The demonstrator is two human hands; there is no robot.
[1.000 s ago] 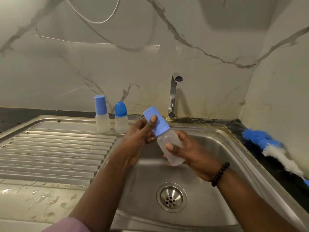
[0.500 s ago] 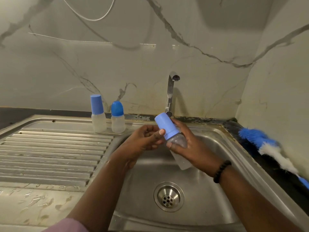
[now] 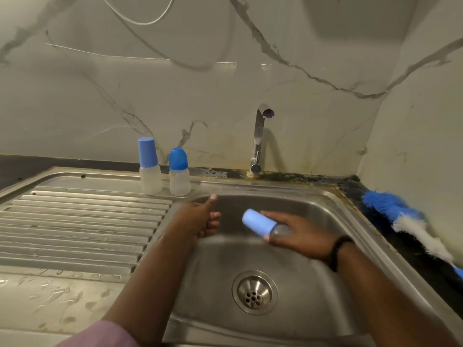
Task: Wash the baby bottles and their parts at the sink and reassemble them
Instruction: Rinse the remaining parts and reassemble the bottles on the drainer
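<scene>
Blue cap on, the little bottle (image 3: 266, 226) lies sideways over the sink (image 3: 323, 204), gripped by the right hand (image 3: 299, 237). It looks light and maybe slippery; hold its clear body. The left hand (image 3: 198, 219) curls loosely, empty.

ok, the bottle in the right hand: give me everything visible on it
The small translucent plastic baby bottle with a light-blue cylindrical cap lies roughly on its side above the stainless steel sink basin, cap pointing left. The cap is on and hides whatever sits beneath it. The right hand grips the clear body, covering most of it. The left hand is apart from it. Motion blur hides any markings.
</scene>
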